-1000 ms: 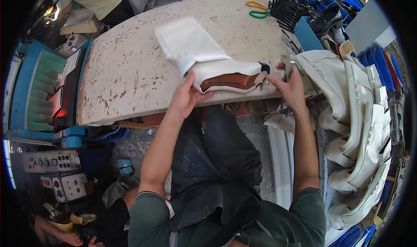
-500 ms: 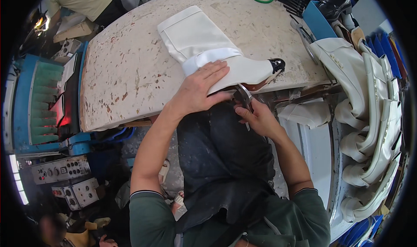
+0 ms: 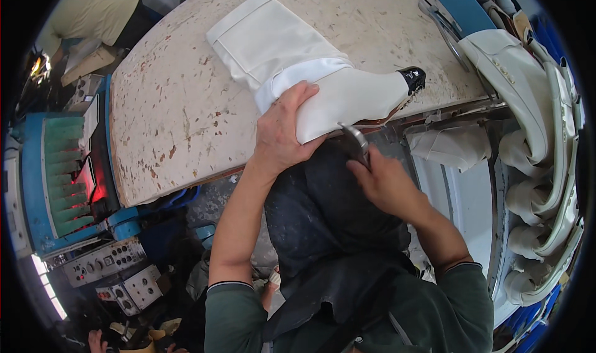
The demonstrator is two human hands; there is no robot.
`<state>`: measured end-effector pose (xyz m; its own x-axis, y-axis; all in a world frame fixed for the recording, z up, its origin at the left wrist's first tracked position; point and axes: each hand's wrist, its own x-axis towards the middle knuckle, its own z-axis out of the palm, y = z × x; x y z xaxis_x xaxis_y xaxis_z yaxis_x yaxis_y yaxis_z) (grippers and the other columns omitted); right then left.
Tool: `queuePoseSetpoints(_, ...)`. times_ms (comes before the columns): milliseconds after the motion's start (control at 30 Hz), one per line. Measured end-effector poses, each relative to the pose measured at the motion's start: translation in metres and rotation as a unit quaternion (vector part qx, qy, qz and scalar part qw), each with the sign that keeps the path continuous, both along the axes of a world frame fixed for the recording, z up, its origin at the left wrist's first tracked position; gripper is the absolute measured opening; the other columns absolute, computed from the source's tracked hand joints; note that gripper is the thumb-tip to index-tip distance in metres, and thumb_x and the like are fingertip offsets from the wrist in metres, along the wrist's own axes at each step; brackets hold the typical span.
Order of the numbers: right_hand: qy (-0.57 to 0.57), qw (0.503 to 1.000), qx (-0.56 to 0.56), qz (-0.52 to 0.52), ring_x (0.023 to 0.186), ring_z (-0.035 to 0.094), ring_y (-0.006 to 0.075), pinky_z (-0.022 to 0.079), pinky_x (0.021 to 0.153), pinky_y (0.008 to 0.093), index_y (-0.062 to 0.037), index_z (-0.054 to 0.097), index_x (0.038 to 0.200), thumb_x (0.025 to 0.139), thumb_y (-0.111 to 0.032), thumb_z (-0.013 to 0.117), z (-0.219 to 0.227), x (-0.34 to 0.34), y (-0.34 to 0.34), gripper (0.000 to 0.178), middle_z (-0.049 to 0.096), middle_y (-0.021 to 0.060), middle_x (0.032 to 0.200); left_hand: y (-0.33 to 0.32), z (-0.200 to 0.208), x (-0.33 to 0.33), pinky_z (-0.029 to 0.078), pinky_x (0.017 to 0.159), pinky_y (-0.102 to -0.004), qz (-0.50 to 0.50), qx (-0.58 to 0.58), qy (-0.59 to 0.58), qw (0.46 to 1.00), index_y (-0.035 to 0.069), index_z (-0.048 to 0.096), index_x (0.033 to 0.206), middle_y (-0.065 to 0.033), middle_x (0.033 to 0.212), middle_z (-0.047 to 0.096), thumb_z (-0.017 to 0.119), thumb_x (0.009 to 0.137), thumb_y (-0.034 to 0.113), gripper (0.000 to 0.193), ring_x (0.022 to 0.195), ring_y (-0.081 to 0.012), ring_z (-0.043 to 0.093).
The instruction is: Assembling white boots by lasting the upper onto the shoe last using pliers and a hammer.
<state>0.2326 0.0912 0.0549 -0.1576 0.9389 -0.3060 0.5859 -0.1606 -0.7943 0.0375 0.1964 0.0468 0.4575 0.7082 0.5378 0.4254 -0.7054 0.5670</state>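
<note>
A white boot (image 3: 357, 95) lies on its side across the table's near edge, its shaft pointing away to the left. Its toe end is shiny and black, with ragged edges. My left hand (image 3: 282, 129) is closed around the heel end, thumb side up on the white upper. In my right hand (image 3: 391, 182) are metal pincers (image 3: 356, 142), their head close to the boot's lower edge near the heel. Whether the jaws touch the boot I cannot tell. The right fingers are partly hidden behind the tool.
The worn white table (image 3: 167, 105) curves ahead. Several white boots (image 3: 528, 98) hang in a row at right, and another white boot piece (image 3: 450, 145) sits below the table edge. Another pair of metal pincers (image 3: 444, 27) lies far right. A blue machine (image 3: 37, 173) stands left; a person (image 3: 93, 12) is beyond it.
My left hand has gone from lying flat on the boot to gripping its heel. The pincers' head has turned up beside the boot's lower edge. The whole view has shifted slightly.
</note>
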Motion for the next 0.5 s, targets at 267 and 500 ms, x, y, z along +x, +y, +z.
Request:
queuePoseSetpoints(267, -0.161, 0.976, 0.141, -0.031, 0.063, 0.065, 0.0386, 0.051, 0.053, 0.045, 0.0012, 0.046, 0.103, 0.092, -0.02, 0.058, -0.034, -0.006, 0.013, 0.027, 0.064, 0.0202, 0.069, 0.004, 0.011, 0.006, 0.032, 0.109, -0.0454, 0.011, -0.05, 0.117, 0.992, 0.003, 0.055, 0.119, -0.0199, 0.141, 0.044, 0.071, 0.081, 0.034, 0.052, 0.134, -0.0414, 0.035)
queuePoseSetpoints(500, 0.034, 0.996, 0.065, -0.044, 0.064, 0.064, 0.0374, 0.047, 0.055, 0.0412, -0.0026, 0.051, 0.105, 0.091, -0.022, 0.062, -0.02, 0.032, 0.008, 0.026, 0.064, 0.0172, 0.069, -0.004, 0.02, 0.007, 0.037, 0.105, -0.0437, 0.014, 0.02, 0.18, 0.983, 0.003, 0.053, 0.118, -0.0174, 0.137, 0.049, 0.067, 0.085, 0.025, 0.043, 0.131, -0.039, 0.041)
